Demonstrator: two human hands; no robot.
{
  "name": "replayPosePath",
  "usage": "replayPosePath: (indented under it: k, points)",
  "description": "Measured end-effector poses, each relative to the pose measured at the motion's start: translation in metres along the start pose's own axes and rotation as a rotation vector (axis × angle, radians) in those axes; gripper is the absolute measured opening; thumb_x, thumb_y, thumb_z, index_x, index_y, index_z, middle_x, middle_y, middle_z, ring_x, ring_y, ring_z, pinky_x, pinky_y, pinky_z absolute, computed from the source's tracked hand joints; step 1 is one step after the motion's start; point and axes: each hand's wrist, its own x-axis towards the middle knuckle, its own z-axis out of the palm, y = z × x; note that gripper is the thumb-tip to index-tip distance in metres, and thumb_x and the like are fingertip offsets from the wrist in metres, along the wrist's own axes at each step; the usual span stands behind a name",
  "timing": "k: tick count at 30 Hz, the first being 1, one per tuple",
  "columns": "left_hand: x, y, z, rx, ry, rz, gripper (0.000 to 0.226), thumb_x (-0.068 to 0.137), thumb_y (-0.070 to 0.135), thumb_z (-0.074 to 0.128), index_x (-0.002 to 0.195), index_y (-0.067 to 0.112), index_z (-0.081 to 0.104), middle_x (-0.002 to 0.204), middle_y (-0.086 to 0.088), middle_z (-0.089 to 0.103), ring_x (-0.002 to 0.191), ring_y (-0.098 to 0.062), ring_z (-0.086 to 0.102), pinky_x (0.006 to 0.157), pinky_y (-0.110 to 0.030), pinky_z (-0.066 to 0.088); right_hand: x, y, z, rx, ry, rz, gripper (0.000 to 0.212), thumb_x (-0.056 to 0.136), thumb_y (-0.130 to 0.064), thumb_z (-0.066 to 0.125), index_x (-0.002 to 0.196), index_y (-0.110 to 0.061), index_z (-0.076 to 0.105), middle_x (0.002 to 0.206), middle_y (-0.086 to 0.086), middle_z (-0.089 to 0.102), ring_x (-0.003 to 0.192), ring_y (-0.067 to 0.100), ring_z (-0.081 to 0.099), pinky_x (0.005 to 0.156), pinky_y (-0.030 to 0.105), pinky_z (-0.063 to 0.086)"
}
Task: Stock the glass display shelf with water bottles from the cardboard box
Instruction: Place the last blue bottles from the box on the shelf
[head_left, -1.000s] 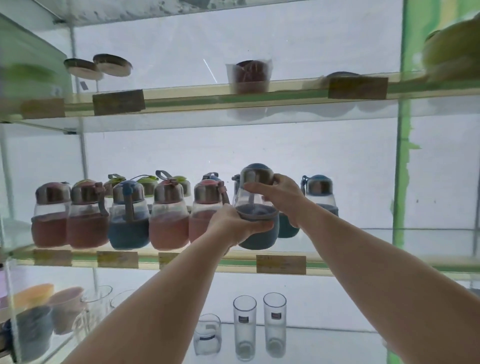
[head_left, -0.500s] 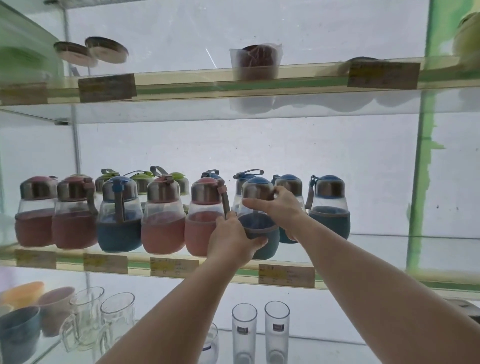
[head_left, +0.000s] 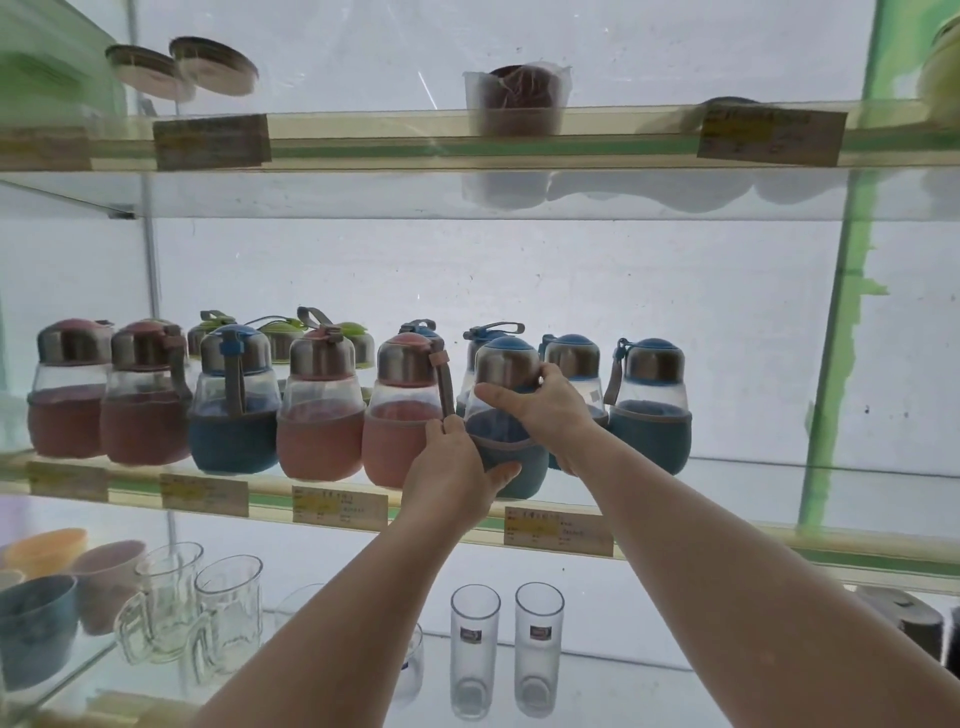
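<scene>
While curled round blue bottle (head_left: 506, 415): both hands' fingers (head_left: 498, 395).

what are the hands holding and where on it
Both hold one blue-sleeved water bottle: left hand cups its lower sleeve, right hand grips the clear shoulder below the steel cap.
</scene>
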Motion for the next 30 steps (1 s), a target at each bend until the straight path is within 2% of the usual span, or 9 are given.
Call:
replayPosePath:
  k: [7,10,12,15,19,21,27,30]
  points:
    - [-0.009,-0.005,-0.001,-0.044,-0.001,0.016,0.065,0.083,0.035,0.067,0.135,0.012,0.036,0.132,-0.007,0.041,0.118,-0.022,0.048,0.091,-0.027,0.039,-0.012,-0.005,0.002,0.060,-0.045,0.039,0.077,0.079,-0.046,0.070,0.139,-0.015,0.034,0.132,0.006,0.050,0.119,0.026,0.049,0.099,0.039,0.044]
    - [-0.013,-0.006,-0.008,-0.106,0.066,0.005,0.058,0.082,0.035,0.068,0.128,0.009,0.043,0.124,-0.011,0.049,0.112,-0.022,0.048,0.084,-0.022,0.034,-0.023,-0.012,-0.001,0.034,-0.001,0.035,0.092,0.078,-0.051,0.068,0.148,-0.011,0.022,0.148,0.009,0.036,0.133,0.030,0.038,0.108,0.045,0.037]
    - [-0.018,-0.005,-0.015,-0.128,0.112,0.020,0.061,0.081,0.036,0.068,0.131,0.011,0.043,0.126,-0.009,0.049,0.115,-0.019,0.045,0.087,-0.019,0.033,-0.034,-0.015,-0.004,-0.015,0.058,0.000,0.090,0.082,-0.050,0.064,0.150,-0.012,0.018,0.153,0.009,0.028,0.139,0.029,0.031,0.111,0.045,0.033]
    - [-0.031,0.002,-0.022,-0.182,0.094,0.068,0.063,0.082,0.035,0.067,0.135,0.012,0.041,0.130,-0.008,0.047,0.118,-0.018,0.046,0.086,-0.016,0.031,-0.051,-0.017,-0.010,-0.043,0.106,-0.008,0.083,0.084,-0.048,0.063,0.149,-0.014,0.023,0.151,0.009,0.031,0.137,0.028,0.033,0.110,0.044,0.034]
    - [-0.055,0.013,-0.026,-0.249,-0.015,0.145,0.063,0.085,0.033,0.065,0.138,0.012,0.037,0.133,-0.010,0.043,0.120,-0.021,0.046,0.095,-0.025,0.036,-0.078,-0.019,-0.018,-0.067,0.166,0.042,0.072,0.086,-0.046,0.060,0.144,-0.014,0.032,0.145,0.008,0.039,0.130,0.026,0.041,0.104,0.038,0.038]
    - [-0.063,0.013,-0.028,-0.270,-0.039,0.169,0.063,0.086,0.033,0.064,0.139,0.011,0.037,0.134,-0.011,0.043,0.121,-0.022,0.046,0.098,-0.027,0.037,-0.091,-0.017,-0.021,-0.104,0.192,0.071,0.071,0.087,-0.048,0.058,0.144,-0.013,0.033,0.145,0.009,0.041,0.131,0.026,0.041,0.106,0.038,0.037]
    - [-0.076,0.022,-0.030,-0.315,-0.102,0.209,0.062,0.087,0.033,0.062,0.139,0.010,0.036,0.134,-0.014,0.043,0.117,-0.024,0.049,0.095,-0.029,0.039,-0.118,-0.013,-0.034,-0.115,0.272,0.121,0.069,0.086,-0.046,0.061,0.143,-0.015,0.037,0.141,0.006,0.045,0.128,0.026,0.043,0.106,0.040,0.038]
    - [-0.076,0.032,-0.026,-0.342,-0.137,0.236,0.063,0.087,0.033,0.063,0.139,0.011,0.035,0.136,-0.013,0.042,0.120,-0.024,0.048,0.099,-0.032,0.040,-0.120,-0.009,-0.045,-0.089,0.310,0.149,0.058,0.083,-0.043,0.064,0.133,-0.017,0.049,0.131,0.002,0.053,0.119,0.024,0.053,0.102,0.039,0.043]
